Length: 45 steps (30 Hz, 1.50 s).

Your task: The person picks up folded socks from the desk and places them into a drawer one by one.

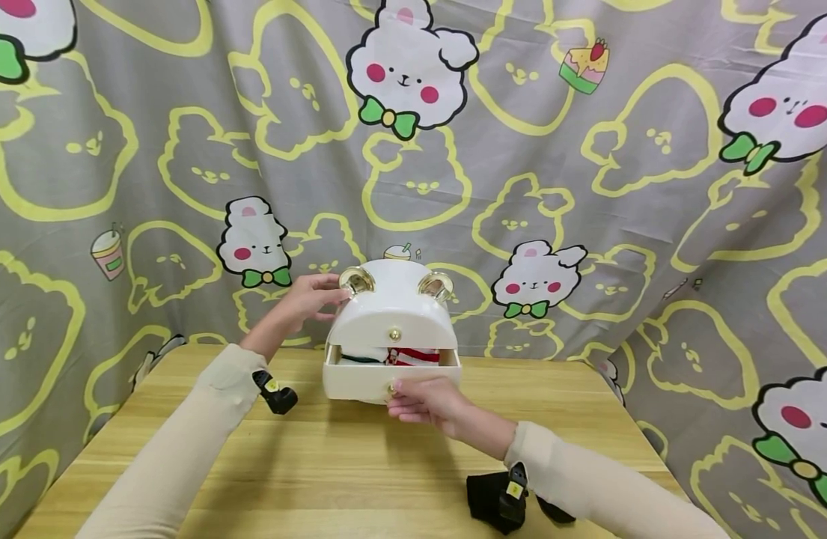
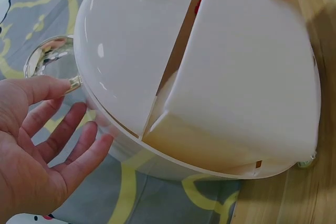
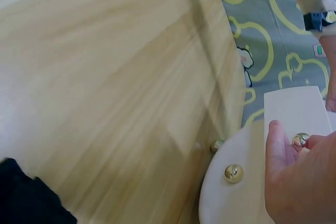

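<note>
A glossy white cabinet [image 1: 366,311] with gold ears [image 1: 356,280] and gold knobs stands at the table's back. Its lower drawer [image 1: 359,382] is pulled partway out, and folded striped cloth [image 1: 413,357] in red, white and dark green shows inside. My right hand [image 1: 429,404] pinches the drawer's gold knob [image 3: 301,140], with the other fingers beneath it. At the cabinet's left side is my left hand [image 2: 58,145], its thumb touching the base of the left gold ear [image 2: 52,61]. The remaining left fingers are spread and loosely bent beside the cabinet's curved side.
Black cloth [image 1: 487,501] lies on the wooden table [image 1: 305,471] at the front right, beneath the right wrist. A grey curtain [image 1: 440,202] with cartoon figures hangs behind the table and around its sides.
</note>
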Each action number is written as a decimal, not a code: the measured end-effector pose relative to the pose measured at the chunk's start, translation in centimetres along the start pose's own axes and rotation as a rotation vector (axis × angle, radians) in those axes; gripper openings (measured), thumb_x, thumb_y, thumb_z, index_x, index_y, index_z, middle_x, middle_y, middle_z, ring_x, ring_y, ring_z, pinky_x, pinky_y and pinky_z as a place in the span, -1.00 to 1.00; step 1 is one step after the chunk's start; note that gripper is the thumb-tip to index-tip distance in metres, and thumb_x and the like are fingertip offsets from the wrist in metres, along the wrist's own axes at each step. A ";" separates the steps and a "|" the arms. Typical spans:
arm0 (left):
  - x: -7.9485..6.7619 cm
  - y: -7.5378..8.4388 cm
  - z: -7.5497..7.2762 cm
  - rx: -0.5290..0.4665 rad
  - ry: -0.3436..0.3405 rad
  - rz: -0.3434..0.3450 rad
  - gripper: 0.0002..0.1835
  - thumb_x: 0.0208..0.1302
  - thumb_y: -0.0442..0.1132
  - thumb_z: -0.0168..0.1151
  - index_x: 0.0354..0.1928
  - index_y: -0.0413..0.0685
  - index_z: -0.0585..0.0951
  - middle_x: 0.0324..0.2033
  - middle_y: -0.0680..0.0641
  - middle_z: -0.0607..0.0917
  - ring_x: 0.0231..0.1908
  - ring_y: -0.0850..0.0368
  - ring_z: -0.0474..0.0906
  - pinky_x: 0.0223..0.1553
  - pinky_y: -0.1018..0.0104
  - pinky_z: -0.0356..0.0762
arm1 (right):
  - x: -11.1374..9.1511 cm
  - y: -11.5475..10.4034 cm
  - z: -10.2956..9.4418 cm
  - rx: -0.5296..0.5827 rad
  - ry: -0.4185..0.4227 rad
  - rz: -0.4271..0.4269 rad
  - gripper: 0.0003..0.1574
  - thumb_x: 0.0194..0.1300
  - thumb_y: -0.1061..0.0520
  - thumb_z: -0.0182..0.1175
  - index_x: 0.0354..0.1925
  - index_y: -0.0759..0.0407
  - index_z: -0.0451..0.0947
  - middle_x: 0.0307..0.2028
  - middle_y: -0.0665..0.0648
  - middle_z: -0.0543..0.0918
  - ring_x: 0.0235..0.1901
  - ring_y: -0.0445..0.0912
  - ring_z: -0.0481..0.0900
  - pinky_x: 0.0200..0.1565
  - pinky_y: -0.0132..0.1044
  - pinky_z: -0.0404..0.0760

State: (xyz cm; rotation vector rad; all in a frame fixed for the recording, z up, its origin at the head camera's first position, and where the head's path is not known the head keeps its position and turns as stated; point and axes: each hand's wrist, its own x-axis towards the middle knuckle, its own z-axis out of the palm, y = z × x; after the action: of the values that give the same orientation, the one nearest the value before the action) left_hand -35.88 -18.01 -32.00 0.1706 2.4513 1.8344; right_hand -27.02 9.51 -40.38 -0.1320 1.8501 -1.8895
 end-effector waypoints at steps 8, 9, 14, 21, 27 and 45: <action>-0.3 0.3 0.1 0.007 0.006 0.013 -0.54 0.47 -0.13 0.23 0.32 -0.14 0.52 0.08 -0.13 0.64 0.19 -0.12 0.54 0.10 0.03 0.71 | 2.1 -0.5 -0.6 0.012 0.030 0.001 -0.61 0.46 0.13 0.24 0.05 0.45 0.63 -0.29 0.24 0.82 -0.36 -0.13 0.79 -0.17 -0.32 0.79; -0.3 0.3 0.1 0.009 0.007 0.014 -0.54 0.47 -0.13 0.23 0.32 -0.14 0.52 0.05 -0.11 0.64 0.17 -0.11 0.55 0.09 0.04 0.72 | 2.3 -0.6 -0.6 0.016 0.035 0.000 -0.61 0.46 0.14 0.24 0.05 0.46 0.63 -0.31 0.23 0.82 -0.37 -0.13 0.79 -0.16 -0.30 0.80; -0.3 0.3 0.1 0.014 0.003 0.014 -0.54 0.47 -0.12 0.24 0.32 -0.14 0.52 -0.05 -0.07 0.69 0.09 -0.04 0.57 0.11 0.02 0.71 | 3.3 -0.9 -0.8 0.029 0.050 -0.006 -0.61 0.43 0.17 0.26 0.05 0.48 0.62 -0.41 0.15 0.80 -0.41 -0.14 0.79 -0.13 -0.26 0.80; -0.4 0.3 0.2 0.014 -0.006 0.004 -0.51 0.48 -0.11 0.23 0.35 -0.12 0.51 0.06 -0.19 0.67 0.15 -0.11 0.55 0.17 -0.04 0.67 | 3.5 -1.3 -0.8 0.022 0.061 0.012 -0.63 0.44 0.17 0.25 0.05 0.45 0.62 -0.46 0.11 0.79 -0.43 -0.15 0.78 -0.21 -0.31 0.80; -0.5 0.3 0.1 0.010 -0.010 0.006 -0.49 0.47 -0.11 0.23 0.38 -0.12 0.48 0.14 -0.26 0.63 0.21 -0.17 0.52 0.21 -0.06 0.64 | 3.7 -1.3 -1.0 0.001 0.044 0.001 -0.60 0.45 0.14 0.24 0.04 0.49 0.61 -0.43 0.13 0.80 -0.41 -0.14 0.78 -0.19 -0.30 0.80; -0.4 0.2 0.0 0.004 -0.016 -0.004 -0.47 0.47 -0.11 0.23 0.40 -0.10 0.47 0.22 -0.26 0.60 0.24 -0.17 0.51 0.21 -0.05 0.64 | 3.2 -0.3 -2.5 -0.166 0.067 0.052 -0.60 0.41 0.07 0.30 0.04 0.37 0.66 -0.14 0.32 0.80 -0.30 -0.05 0.82 -0.26 -0.33 0.78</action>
State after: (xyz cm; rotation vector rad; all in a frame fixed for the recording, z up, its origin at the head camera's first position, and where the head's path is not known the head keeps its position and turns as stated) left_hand -35.47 -17.97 -31.87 0.1793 2.4433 1.8192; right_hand -30.87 10.47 -41.12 -0.0758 2.0350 -1.7241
